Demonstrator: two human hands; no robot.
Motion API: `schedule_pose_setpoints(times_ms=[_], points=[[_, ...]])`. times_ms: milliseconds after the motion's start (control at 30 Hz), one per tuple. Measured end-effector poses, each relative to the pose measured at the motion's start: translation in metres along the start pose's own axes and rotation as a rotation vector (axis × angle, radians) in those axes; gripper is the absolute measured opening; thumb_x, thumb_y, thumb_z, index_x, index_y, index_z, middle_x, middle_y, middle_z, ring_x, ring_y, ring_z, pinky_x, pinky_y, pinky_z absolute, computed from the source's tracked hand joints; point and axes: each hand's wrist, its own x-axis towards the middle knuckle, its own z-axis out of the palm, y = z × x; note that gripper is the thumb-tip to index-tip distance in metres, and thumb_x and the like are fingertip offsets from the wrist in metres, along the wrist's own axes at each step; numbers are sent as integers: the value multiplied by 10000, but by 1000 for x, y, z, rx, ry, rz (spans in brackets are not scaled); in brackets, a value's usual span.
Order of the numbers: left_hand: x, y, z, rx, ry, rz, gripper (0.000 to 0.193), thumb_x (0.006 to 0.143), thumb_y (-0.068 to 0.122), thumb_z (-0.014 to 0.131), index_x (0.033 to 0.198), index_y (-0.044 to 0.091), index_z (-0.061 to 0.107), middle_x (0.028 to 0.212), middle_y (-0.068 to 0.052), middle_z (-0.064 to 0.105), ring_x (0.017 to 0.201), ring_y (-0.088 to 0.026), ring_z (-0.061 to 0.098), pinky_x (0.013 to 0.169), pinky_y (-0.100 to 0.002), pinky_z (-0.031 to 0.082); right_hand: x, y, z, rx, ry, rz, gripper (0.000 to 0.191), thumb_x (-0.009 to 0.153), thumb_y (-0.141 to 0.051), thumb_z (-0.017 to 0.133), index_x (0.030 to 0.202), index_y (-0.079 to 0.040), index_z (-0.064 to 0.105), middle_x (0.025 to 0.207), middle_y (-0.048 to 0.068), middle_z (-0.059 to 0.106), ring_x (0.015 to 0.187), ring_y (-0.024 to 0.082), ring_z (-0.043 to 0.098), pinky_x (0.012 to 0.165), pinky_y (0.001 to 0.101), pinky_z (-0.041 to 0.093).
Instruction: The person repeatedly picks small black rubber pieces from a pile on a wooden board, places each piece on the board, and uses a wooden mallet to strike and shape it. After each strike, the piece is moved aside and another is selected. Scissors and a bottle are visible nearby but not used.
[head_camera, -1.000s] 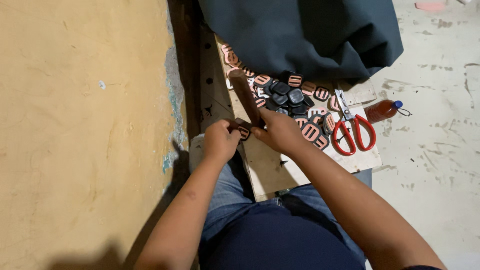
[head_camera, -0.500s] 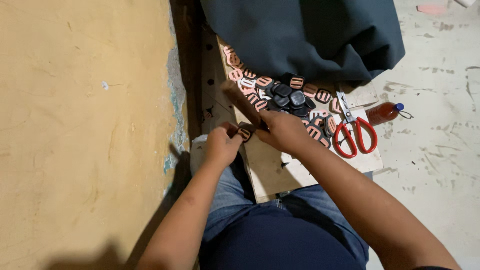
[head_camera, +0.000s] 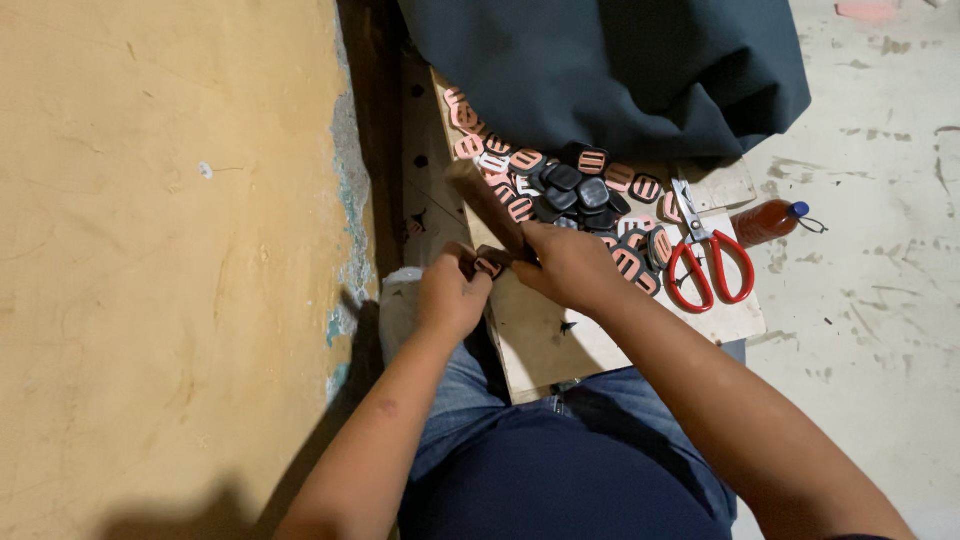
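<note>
While both hands stay put | left hand (head_camera: 450, 292) pinches buckle (head_camera: 489, 266) | right hand (head_camera: 565, 265) grips wooden stick (head_camera: 487, 208), unchanged

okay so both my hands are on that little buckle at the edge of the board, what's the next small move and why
Probably keep the left hand pinching the small orange buckle steady while the right hand works the brown strap at it. Both hands meet at the buckle over the wooden board, and the strap runs slanted up from there, so a loosened pinch would likely let the piece slip.
</note>
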Motion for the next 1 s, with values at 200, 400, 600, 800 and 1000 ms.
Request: schedule_pose_setpoints(times_ms=[200, 400, 600, 800, 1000], points=[[0, -13, 8, 131, -25, 91, 151, 820, 152, 758, 900, 49, 682, 838, -187, 711, 788, -391, 686, 687, -444, 530, 0, -4, 5, 15, -12, 45, 292, 839, -324, 732, 1021, -113, 644, 944, 115, 714, 837, 383, 684, 697, 506, 517], [-2, -9, 11, 59, 11, -60, 220, 787, 129, 783, 923, 31, 641, 777, -162, 701, 717, -320, 691, 657, -408, 538, -17, 7, -7, 24, -38, 27, 313, 800, -320, 764, 1015, -113, 670, 919, 120, 715, 826, 374, 689, 672, 489, 515], [-18, 7, -1, -333, -63, -118, 241, 897, 70, 667, 1135, 52, 638, 885, -137, 726, 777, -295, 696, 691, -365, 546, -66, 9, -10, 421, 293, 30, 167, 904, -186, 762, 1044, -100, 729, 938, 114, 698, 776, 234, 724, 663, 355, 569], [-18, 14, -12, -45, -37, 160, 339, 879, 17, 665, 1214, 62, 689, 1131, -168, 686, 945, -317, 692, 817, -368, 552, -115, 6, -15, 684, 144, 481, 484, 875, -254, 717, 1345, -147, 669, 1050, 135, 779, 717, 262, 657, 604, 369, 552], [-17, 17, -8, -214, -82, 15, 242, 895, 20, 663, 1133, 45, 703, 1011, -113, 686, 833, -216, 698, 753, -313, 551, -134, 9, -24, 1310, -40, 279, 516, 958, -103, 477, 1466, -36, 536, 1335, 271, 649, 1122, 302, 713, 945, 423, 601]])
